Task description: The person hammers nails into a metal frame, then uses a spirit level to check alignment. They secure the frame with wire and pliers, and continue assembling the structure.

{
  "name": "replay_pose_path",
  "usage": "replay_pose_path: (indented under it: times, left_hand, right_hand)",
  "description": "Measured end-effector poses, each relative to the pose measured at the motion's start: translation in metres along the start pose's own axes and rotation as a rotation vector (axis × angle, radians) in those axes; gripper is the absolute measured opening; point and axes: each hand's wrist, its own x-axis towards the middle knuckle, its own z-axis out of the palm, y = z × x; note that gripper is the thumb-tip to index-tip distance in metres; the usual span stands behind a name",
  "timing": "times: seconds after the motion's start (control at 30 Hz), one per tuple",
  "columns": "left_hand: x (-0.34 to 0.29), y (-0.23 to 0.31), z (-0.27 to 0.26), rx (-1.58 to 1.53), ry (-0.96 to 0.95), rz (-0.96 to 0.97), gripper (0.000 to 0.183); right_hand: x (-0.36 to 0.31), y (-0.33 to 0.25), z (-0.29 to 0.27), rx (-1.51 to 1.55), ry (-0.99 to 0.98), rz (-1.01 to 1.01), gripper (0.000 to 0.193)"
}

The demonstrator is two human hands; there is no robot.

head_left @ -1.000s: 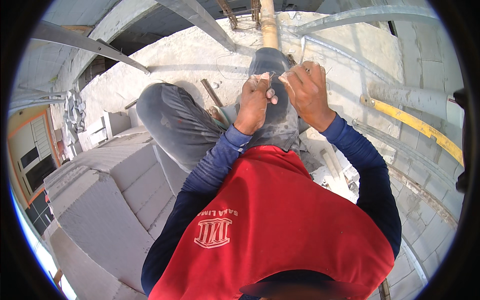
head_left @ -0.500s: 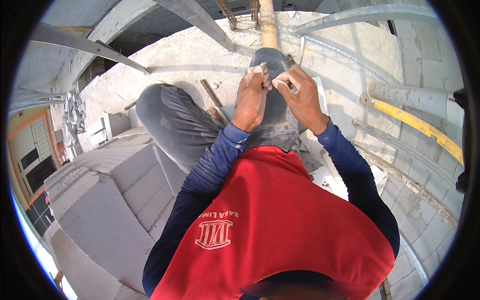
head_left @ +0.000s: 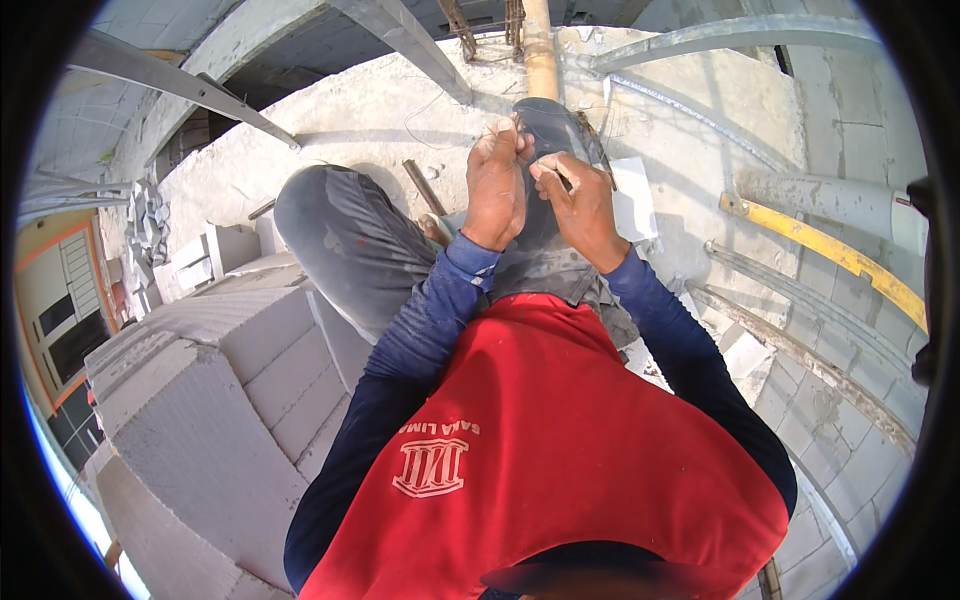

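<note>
My left hand (head_left: pixel 497 190) is raised above my right thigh, its fingers and thumb pinched together. From it a thin string or wire (head_left: pixel 410 128) seems to loop out to the left over the pale concrete. My right hand (head_left: pixel 583 208) is close beside it, a little lower, with thumb and forefinger pressed together; whatever lies between them is too fine to make out. Under both hands is my dark grey trouser leg (head_left: pixel 545 125), the knee bent.
Grey blocks (head_left: pixel 220 420) are stacked at my left. A yellow level-like bar (head_left: pixel 830 245) and metal tubes (head_left: pixel 810 290) lie to the right. Metal braces (head_left: pixel 400 45) slant in at the top, near an upright bamboo pole (head_left: pixel 540 60). A white sheet (head_left: pixel 632 200) rests beside my right leg.
My right hand has shifted slightly down and left, and its fingers have turned toward my left hand. The left hand has moved slightly left and up. More of the white sheet shows.
</note>
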Motion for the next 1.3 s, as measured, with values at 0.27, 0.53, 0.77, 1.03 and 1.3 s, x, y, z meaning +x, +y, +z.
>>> replay_pose_path:
  times: [0.27,0.53,0.77,1.03,1.3]
  left_hand:
    - [0.0,0.024,-0.016,-0.122,-0.068,-0.256,0.019]
    - [-0.011,0.033,0.001,0.125,-0.026,-0.063,0.018]
    - [-0.014,0.04,0.006,0.677,-0.025,0.28,0.024]
    - [-0.014,0.035,-0.004,1.002,-0.095,0.592,0.019]
    - [-0.011,0.042,-0.005,1.077,-0.098,0.645,0.023]
  right_hand:
    - [0.027,0.033,-0.015,0.028,-0.043,-0.079,0.018]
    - [0.038,-0.016,-0.085,-0.107,-0.198,-0.175,0.019]
    - [0.023,-0.037,-0.091,0.329,-0.472,0.194,0.033]
    - [0.033,-0.034,-0.071,0.301,-0.464,0.147,0.035]
    - [0.039,-0.04,-0.07,0.276,-0.423,0.138,0.022]
